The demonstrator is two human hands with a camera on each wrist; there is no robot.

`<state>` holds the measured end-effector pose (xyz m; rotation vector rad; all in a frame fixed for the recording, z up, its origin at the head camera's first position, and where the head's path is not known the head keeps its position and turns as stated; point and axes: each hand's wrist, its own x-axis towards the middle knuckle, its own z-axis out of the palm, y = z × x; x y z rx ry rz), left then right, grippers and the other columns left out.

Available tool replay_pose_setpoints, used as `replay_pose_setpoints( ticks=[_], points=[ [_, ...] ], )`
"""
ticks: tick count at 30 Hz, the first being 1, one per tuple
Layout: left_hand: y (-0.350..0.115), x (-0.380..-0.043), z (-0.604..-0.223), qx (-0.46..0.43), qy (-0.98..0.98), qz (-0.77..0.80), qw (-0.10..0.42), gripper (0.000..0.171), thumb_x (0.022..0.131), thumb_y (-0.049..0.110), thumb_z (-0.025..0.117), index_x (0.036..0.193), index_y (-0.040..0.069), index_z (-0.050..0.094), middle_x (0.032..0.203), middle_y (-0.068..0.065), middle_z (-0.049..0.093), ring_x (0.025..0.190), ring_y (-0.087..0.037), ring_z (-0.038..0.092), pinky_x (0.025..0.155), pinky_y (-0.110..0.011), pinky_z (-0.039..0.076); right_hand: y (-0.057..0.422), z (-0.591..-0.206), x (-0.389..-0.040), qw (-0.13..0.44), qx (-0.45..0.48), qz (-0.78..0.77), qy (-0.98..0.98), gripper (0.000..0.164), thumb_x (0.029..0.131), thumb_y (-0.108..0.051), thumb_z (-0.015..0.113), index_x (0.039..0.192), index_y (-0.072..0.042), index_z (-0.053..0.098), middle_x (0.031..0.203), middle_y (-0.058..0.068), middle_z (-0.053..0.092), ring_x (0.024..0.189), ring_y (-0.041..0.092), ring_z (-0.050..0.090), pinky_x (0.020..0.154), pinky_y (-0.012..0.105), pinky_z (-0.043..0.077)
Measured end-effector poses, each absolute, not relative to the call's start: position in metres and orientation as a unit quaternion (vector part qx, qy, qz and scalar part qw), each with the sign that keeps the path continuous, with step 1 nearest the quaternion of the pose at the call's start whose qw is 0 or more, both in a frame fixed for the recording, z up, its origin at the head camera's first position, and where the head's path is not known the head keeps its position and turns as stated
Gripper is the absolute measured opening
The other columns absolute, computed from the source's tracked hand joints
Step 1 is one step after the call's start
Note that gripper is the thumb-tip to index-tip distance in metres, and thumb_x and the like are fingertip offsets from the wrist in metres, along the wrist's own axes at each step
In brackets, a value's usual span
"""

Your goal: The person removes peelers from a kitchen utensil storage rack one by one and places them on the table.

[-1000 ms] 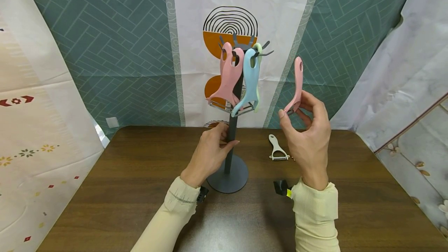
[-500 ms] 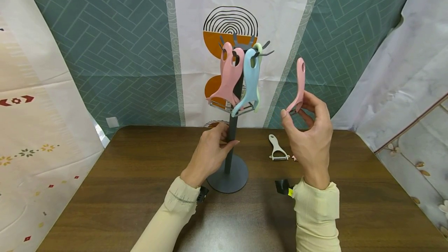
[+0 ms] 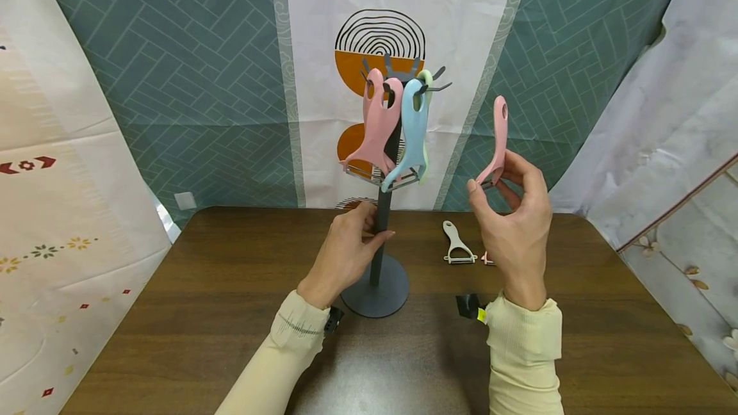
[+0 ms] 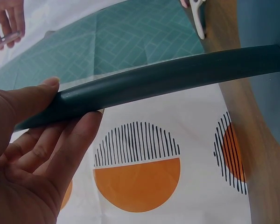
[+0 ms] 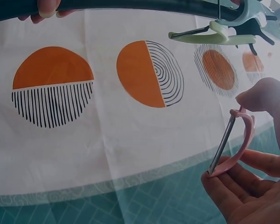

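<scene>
My left hand (image 3: 344,252) grips the dark post (image 4: 168,72) of an upright stand below its hooks, thumb on one side and fingers on the other. On the hooks hang two pink peelers (image 3: 380,123), a blue peeler (image 3: 412,133) and a green peeler (image 5: 214,37), the green mostly hidden behind the blue. To the right of the stand, my right hand (image 3: 516,229) pinches another pink peeler (image 3: 500,136) by its blade end between thumb and fingers. Its handle points up, apart from the stand. The right wrist view shows the blade frame between the fingertips.
A white peeler (image 3: 455,245) lies on the brown wooden table (image 3: 248,261) right of the round stand base (image 3: 377,296). Next to it a pink peeler (image 3: 488,259) is partly hidden by my right hand. A patterned cloth (image 3: 219,82) hangs behind the table.
My right hand has drifted slightly right with the pink peeler, uncovering more of the pink peeler on the table. The left hand and the stand have stayed still.
</scene>
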<state>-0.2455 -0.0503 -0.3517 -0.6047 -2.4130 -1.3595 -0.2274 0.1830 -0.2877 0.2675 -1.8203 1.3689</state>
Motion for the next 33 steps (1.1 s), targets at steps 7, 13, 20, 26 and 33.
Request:
replay_pose_setpoints(
  ticks=[7,13,20,26,33],
  points=[
    [-0.050,-0.246,-0.351,-0.212,-0.841,-0.475,0.150,0.023,0.091,0.013,0.078,0.107,0.007,0.064,0.092,-0.004,0.072,0.083,-0.013,0.074,0.079,-0.028,0.063,0.186,-0.288,-0.229,0.413,0.100,0.539,-0.728,0.055,0.083,-0.006,0.081,0.135,-0.010,0.063,0.117,-0.007,0.060,0.110,0.014,0.059,0.101,0.021,0.053],
    [-0.050,-0.246,-0.352,-0.211,-0.840,-0.476,0.150,0.021,0.091,0.012,0.078,0.106,0.008,0.064,0.092,-0.003,0.072,0.083,-0.013,0.074,0.079,-0.028,0.063,0.188,-0.289,-0.230,0.412,0.096,0.544,-0.725,0.055,0.082,-0.005,0.080,0.134,-0.010,0.063,0.117,-0.006,0.060,0.111,0.018,0.059,0.101,0.022,0.053],
    [-0.050,-0.245,-0.351,-0.214,-0.841,-0.473,0.152,0.022,0.091,0.013,0.078,0.107,0.007,0.064,0.092,-0.004,0.072,0.083,-0.013,0.074,0.079,-0.028,0.063,0.192,-0.290,-0.231,0.413,0.090,0.544,-0.725,0.054,0.083,-0.006,0.080,0.134,-0.010,0.063,0.118,-0.006,0.060,0.111,0.020,0.059,0.101,0.022,0.053],
    [-0.050,-0.245,-0.351,-0.212,-0.841,-0.474,0.150,0.022,0.091,0.013,0.078,0.108,0.007,0.064,0.092,-0.004,0.072,0.083,-0.013,0.074,0.079,-0.028,0.062,0.194,-0.291,-0.231,0.413,0.083,0.539,-0.730,0.055,0.083,-0.006,0.081,0.134,-0.010,0.064,0.118,-0.007,0.060,0.112,0.021,0.059,0.100,0.020,0.053],
    [-0.050,-0.244,-0.351,-0.211,-0.844,-0.469,0.152,0.023,0.091,0.014,0.078,0.109,0.007,0.064,0.092,-0.004,0.072,0.083,-0.013,0.074,0.079,-0.028,0.062,0.195,-0.292,-0.232,0.412,0.079,0.536,-0.732,0.054,0.083,-0.007,0.081,0.134,-0.011,0.064,0.117,-0.008,0.060,0.112,0.018,0.059,0.101,0.020,0.053]
  ],
)
